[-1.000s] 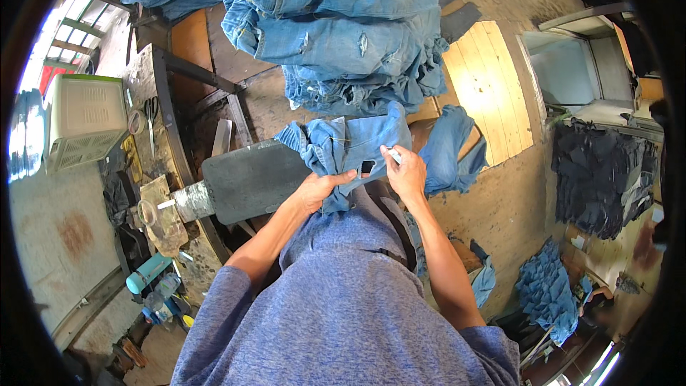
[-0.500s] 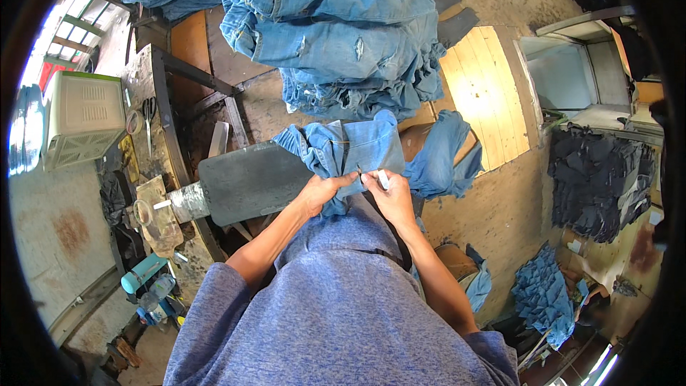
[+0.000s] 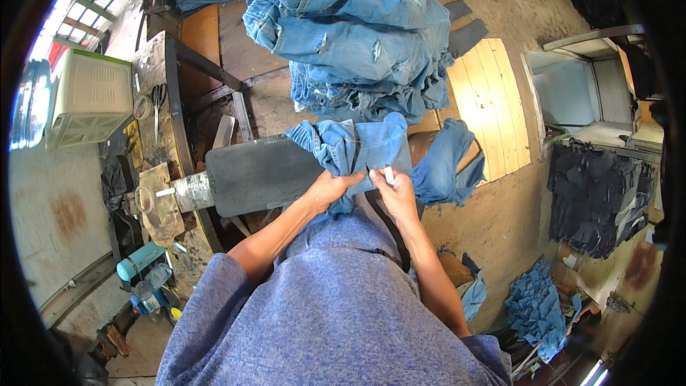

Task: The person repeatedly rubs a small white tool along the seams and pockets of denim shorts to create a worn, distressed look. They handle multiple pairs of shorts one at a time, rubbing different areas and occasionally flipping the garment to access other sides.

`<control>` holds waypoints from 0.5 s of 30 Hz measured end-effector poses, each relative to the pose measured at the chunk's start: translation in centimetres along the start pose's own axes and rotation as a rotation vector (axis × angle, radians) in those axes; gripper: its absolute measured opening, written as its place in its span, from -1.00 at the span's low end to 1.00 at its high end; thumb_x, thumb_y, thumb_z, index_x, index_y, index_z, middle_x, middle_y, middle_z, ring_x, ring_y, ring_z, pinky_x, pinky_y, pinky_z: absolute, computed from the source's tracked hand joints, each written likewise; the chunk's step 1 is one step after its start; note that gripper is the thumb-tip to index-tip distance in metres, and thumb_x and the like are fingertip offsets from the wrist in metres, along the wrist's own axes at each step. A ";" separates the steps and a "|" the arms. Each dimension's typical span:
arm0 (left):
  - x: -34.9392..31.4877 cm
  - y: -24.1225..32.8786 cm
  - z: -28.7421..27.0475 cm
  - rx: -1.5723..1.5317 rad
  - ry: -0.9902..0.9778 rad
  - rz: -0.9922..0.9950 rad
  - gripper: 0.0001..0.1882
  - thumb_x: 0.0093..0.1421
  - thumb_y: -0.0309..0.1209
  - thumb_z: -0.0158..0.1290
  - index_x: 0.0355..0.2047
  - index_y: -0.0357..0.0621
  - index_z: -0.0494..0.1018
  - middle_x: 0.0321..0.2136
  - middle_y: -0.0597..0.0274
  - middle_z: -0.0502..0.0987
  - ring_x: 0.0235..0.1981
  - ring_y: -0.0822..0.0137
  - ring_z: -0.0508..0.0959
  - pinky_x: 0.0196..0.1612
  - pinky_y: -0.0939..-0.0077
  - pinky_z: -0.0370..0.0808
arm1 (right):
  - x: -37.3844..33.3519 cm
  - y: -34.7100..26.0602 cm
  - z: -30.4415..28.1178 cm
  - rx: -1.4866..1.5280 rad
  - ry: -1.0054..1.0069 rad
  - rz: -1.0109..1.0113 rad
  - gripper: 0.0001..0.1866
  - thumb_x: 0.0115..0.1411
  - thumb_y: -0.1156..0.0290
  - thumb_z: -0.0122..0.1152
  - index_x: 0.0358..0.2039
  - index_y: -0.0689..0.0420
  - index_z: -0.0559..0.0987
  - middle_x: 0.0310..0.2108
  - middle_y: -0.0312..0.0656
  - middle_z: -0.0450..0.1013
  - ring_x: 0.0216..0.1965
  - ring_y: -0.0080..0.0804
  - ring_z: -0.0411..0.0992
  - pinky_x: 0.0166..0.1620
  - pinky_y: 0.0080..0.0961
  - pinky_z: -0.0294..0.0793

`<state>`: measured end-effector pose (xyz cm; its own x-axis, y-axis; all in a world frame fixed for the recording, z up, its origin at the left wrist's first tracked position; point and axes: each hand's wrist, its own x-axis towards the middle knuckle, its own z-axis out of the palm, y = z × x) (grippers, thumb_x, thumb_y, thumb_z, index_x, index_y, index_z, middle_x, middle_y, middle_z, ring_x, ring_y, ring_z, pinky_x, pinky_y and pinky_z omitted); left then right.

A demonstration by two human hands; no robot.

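A blue denim garment (image 3: 382, 144) is drawn over the end of a dark flat board (image 3: 264, 174), its near edge close to my body. My left hand (image 3: 334, 187) grips that near edge, thumb along the cloth and fingers partly hidden by it. Close by on the right, my right hand (image 3: 399, 196) pinches the same edge near a small dark spot. A short white stick (image 3: 389, 175), perhaps chalk, pokes up from between its fingers. More denim (image 3: 446, 164) hangs off to the right of the board.
Beyond the board rises a tall pile of ripped jeans (image 3: 350, 43). On the left bench lie scissors (image 3: 158, 107) and a tape roll (image 3: 143, 107), beside a whitish plastic case (image 3: 93, 100). Dark cloth pieces (image 3: 597, 196) are heaped at right, with blue denim (image 3: 536, 307) lower down.
The whole scene has shifted slightly to the right in view as my head moved. My right hand's white stick stands more upright. Both hands keep their hold on the denim edge.
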<state>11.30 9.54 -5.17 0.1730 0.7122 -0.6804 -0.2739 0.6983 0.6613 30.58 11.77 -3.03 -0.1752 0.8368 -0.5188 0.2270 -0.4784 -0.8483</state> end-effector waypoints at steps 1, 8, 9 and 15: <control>0.1 0.0 0.0 0.002 -0.008 0.003 -0.39 0.29 -0.24 0.33 0.26 -0.26 0.47 0.18 0.09 0.57 0.18 0.18 0.50 0.29 0.25 0.38 | 0.1 0.0 0.0 -0.090 0.007 0.016 -0.78 0.39 0.29 0.34 -0.22 0.22 0.69 -0.46 -0.50 0.46 -0.46 -0.74 0.28 -0.40 -0.61 0.21; 0.2 0.1 0.0 0.046 0.019 0.018 -0.51 0.27 -0.29 0.36 0.12 -0.29 0.58 0.06 0.13 0.64 0.04 0.25 0.59 0.15 0.30 0.51 | 0.3 0.0 0.1 -0.009 -0.013 0.149 -0.80 0.42 0.31 0.31 -0.15 0.19 0.62 -0.53 -0.53 0.35 -0.57 -0.77 0.19 -0.50 -0.63 0.14; 0.1 0.2 0.0 0.042 0.029 -0.007 -0.52 0.27 -0.29 0.36 0.12 -0.29 0.58 0.06 0.13 0.65 0.03 0.25 0.60 0.14 0.30 0.52 | 0.3 0.0 0.0 0.113 -0.030 0.229 -0.80 0.42 0.31 0.30 -0.13 0.18 0.60 -0.55 -0.54 0.32 -0.60 -0.79 0.16 -0.53 -0.64 0.12; -0.2 0.5 -0.5 -0.152 -0.020 -0.115 -0.55 0.27 -0.31 0.36 0.08 -0.31 0.59 0.02 0.12 0.66 0.01 0.25 0.62 0.12 0.29 0.55 | -0.3 -0.3 -0.6 0.501 -0.074 0.360 -0.82 0.45 0.31 0.28 -0.09 0.13 0.56 -0.59 -0.56 0.20 -0.67 -0.78 0.10 -0.62 -0.70 0.08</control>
<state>10.64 9.67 -4.90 0.2295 0.6302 -0.7417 -0.3907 0.7576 0.5228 31.11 11.82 -2.51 -0.2412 0.5877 -0.7723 -0.1900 -0.8090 -0.5563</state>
